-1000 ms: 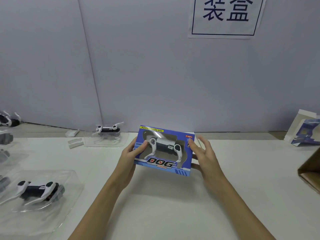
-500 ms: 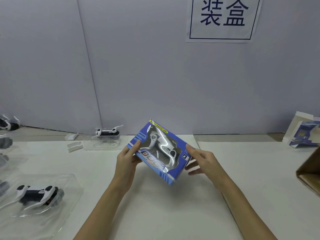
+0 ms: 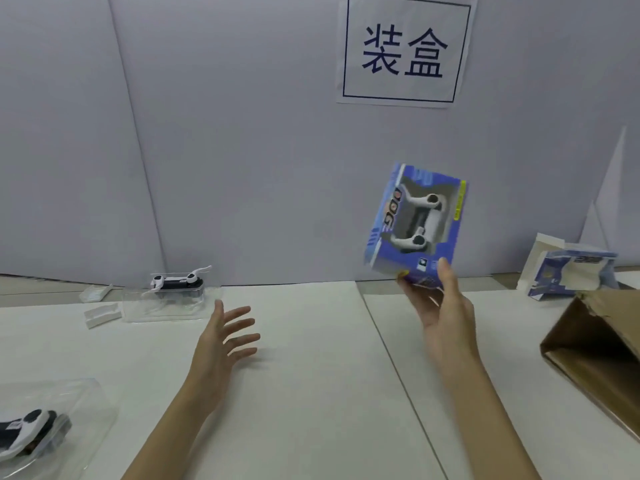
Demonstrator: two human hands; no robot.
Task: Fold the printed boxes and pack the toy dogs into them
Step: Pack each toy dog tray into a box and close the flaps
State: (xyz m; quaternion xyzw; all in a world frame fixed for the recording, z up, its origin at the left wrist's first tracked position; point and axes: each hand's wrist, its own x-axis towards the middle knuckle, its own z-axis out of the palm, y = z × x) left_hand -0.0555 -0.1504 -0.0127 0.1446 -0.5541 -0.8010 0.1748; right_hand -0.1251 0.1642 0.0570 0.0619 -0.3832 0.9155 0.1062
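The right hand [image 3: 437, 308] gripped the blue box [image 3: 415, 221] by its bottom end, at 2 o'clock above the table [image 3: 311, 375]. The left hand [image 3: 221, 344] was empty with spread fingers.

Looked like a toy packing station: white worktable [image 3: 311, 393], grey partition [image 3: 225, 150] with posted sign [image 3: 403, 51] at 12 o'clock, brown carton [image 3: 595, 344] at 3 o'clock.

white desk [image 3: 311, 393]. on it: two toy dogs in clear trays, far left [image 3: 176, 289] and near left [image 3: 31, 431]; unfolded printed box [image 3: 571, 271] far right; brown carton [image 3: 595, 348] right edge.
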